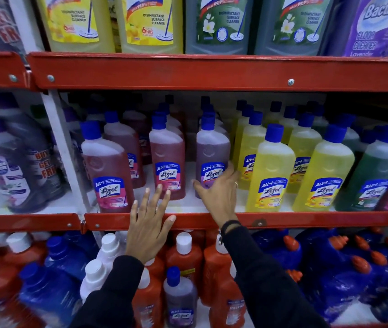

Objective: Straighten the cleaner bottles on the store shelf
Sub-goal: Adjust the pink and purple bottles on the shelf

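Rows of Lizol cleaner bottles with blue caps stand on the middle shelf (211,220). My right hand (219,192) wraps around the lower part of a purple bottle (211,152), thumb on its left side and fingers on its right. My left hand (149,223) is spread flat with fingers apart, its tips touching the base of a pink bottle (167,162) and resting over the red shelf lip. Another pink bottle (107,169) stands at the front left, tilted slightly. Yellow bottles (273,169) stand to the right of the purple one.
A white upright post (65,147) divides the bay on the left, with dark purple bottles (18,162) beyond it. Large jugs fill the upper shelf (211,72). Below, orange, blue and white bottles crowd the lower shelf, one small purple bottle (180,301) among them.
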`<state>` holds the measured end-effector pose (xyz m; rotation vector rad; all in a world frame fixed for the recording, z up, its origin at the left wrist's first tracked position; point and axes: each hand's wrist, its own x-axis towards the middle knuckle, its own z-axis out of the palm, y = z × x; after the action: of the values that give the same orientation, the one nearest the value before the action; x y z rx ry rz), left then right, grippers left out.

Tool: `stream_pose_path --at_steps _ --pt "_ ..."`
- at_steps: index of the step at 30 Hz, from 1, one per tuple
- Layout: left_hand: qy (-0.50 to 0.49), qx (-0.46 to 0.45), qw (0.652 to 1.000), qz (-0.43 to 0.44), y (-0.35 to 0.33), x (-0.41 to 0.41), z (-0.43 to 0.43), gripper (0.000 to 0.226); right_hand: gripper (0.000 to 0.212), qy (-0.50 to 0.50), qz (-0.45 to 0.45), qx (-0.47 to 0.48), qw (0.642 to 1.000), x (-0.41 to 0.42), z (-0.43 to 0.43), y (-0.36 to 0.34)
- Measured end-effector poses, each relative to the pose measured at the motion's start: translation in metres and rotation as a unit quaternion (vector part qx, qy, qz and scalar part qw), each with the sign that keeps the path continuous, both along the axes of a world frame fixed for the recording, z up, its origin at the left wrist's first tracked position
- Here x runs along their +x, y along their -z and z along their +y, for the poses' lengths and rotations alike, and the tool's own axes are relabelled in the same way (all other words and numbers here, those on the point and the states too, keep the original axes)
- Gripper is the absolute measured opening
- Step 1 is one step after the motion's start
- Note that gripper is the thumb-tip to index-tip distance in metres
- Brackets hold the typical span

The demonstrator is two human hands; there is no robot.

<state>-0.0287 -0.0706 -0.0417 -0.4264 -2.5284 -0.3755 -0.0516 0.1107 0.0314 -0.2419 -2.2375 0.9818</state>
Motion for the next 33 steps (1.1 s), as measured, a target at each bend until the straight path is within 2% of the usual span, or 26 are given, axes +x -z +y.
stream_pose_path --at_steps 2,7,18,27,31,33 --pt "-0.003 -0.007 1.0 0.002 0.001 -0.001 0.0 0.06 0.11 0.018 -0.038 -0.002 0.999 -0.014 -0.001 -0.004" --pt "-0.001 -0.012 1.0 0.01 0.003 -0.003 -0.002 0.06 0.106 0.05 -0.078 0.004 0.996 -0.025 0.001 -0.009" --pt "0.002 -0.01 1.0 -0.001 0.001 0.0 -0.001 0.063 0.102 0.063 -0.081 0.049 0.994 0.02 0.004 -0.007" --pt "0.008 0.009 1.0 -0.007 0.004 0.004 -0.007 0.067 0.114 0.068 -0.085 0.075 0.991 0.047 0.002 -0.005" --pt "0.006 -0.011 1.0 -0.009 0.008 0.012 -0.02 0.067 0.114 0.065 -0.046 0.032 0.996 0.057 -0.004 0.004" --pt "0.012 -0.004 1.0 -0.008 0.013 0.017 -0.025 0.067 0.104 0.075 0.041 0.002 0.996 0.069 -0.013 0.014"
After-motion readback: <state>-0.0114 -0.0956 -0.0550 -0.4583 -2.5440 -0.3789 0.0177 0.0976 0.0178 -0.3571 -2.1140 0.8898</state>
